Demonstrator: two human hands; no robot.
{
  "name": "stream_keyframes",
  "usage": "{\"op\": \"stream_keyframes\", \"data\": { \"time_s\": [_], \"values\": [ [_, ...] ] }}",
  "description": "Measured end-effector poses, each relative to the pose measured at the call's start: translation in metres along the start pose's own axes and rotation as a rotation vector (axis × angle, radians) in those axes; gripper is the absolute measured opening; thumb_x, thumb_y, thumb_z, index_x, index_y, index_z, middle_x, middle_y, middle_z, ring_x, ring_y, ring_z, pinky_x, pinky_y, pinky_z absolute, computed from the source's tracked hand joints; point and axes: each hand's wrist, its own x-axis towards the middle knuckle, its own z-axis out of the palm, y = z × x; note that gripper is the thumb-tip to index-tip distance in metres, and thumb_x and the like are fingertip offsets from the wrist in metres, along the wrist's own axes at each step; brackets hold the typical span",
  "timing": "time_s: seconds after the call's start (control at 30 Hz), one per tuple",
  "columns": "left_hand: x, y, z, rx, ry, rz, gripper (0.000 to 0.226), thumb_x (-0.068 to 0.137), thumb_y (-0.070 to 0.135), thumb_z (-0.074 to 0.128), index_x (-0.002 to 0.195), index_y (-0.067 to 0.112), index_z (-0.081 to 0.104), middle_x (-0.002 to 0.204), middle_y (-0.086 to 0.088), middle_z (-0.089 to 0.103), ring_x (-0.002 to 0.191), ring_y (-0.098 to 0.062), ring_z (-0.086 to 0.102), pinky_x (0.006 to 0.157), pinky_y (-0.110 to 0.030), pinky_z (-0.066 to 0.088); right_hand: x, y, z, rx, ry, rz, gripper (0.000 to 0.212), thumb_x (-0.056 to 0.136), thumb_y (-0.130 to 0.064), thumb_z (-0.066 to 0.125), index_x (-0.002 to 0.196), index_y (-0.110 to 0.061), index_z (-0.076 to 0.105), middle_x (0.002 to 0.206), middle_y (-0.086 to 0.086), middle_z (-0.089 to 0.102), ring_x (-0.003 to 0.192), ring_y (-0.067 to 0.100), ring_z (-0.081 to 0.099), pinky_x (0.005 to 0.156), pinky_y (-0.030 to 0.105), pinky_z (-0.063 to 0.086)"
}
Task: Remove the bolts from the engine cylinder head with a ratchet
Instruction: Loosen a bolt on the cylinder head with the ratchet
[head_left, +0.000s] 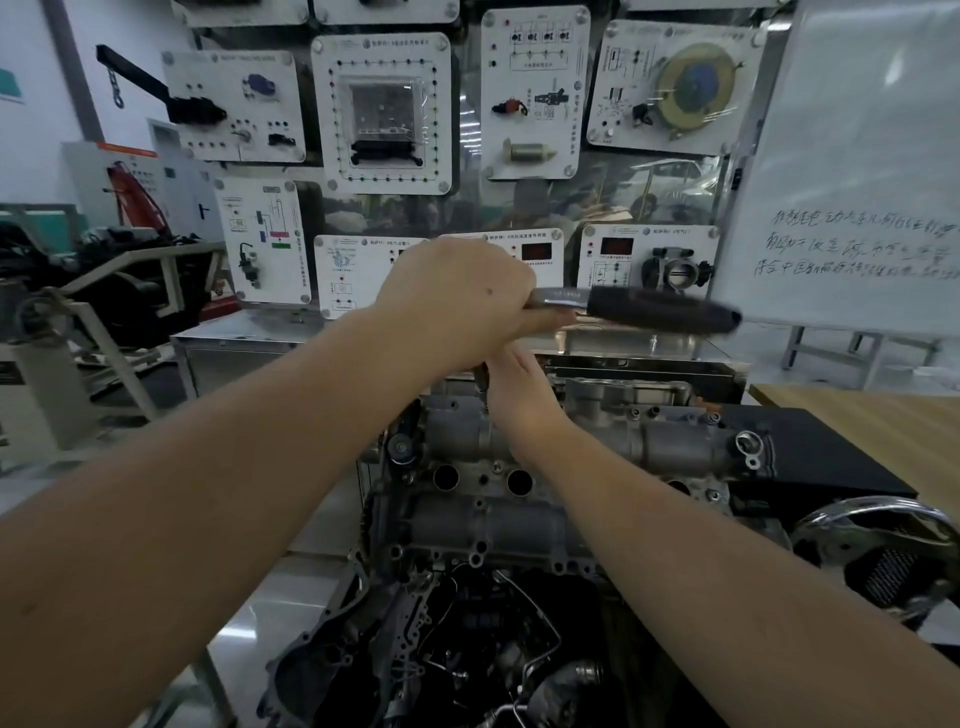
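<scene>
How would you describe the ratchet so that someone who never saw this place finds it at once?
Start at the grey engine cylinder head in the lower middle, then look straight above it, where both hands meet. The ratchet is the bar that sticks out to the right from under the left hand, in front of the whiteboard. Its thick dark handle with a shiny metal neck sets it apart.

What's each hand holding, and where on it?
Left hand grips the ratchet at its head end; the black handle sticks out free to the right. Right hand holds the extension below the head, over the cylinder head.
</scene>
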Motion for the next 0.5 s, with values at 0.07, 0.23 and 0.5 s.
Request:
{"op": "stream_keyframes", "data": {
  "time_s": [0.07,0.23,0.5],
  "values": [
    [0.008,-0.002,-0.006,-0.130,-0.092,-0.054,0.067,0.091,0.076,0.029,0.069,0.020,0.058,0.061,0.005,0.056,0.057,-0.010,0.054,0.048,-0.028,0.034,0.000,0.014,0.006,-0.031,-0.011,-0.111,0.036,0.108,-0.030,0.035,0.107,-0.012,0.066,0.088,-0.007,0.070,0.075,0.012,0.059,0.067,0.014,0.044],
    [0.001,-0.003,-0.009,-0.913,-0.339,-0.237,0.052,0.099,0.056,0.048,0.070,0.014,0.059,0.051,0.005,0.066,0.044,-0.003,0.061,0.052,-0.019,0.044,-0.005,0.039,-0.015,-0.368,-0.155,-0.225,0.021,0.105,-0.030,0.044,0.113,-0.042,0.059,0.070,-0.013,0.058,0.058,0.002,0.051,0.055,0.019,0.041],
    [-0.005,0.033,0.007,-2.397,0.595,-1.170,0.031,0.101,0.043,0.055,0.089,0.014,0.054,0.053,0.002,0.059,0.059,-0.018,0.069,0.060,-0.026,0.057,0.008,0.028,0.000,-0.546,-0.035,-0.108,0.024,0.098,-0.027,0.041,0.076,-0.026,0.051,0.073,-0.003,0.062,0.062,0.010,0.052,0.057,0.032,0.040]
  ]
}}
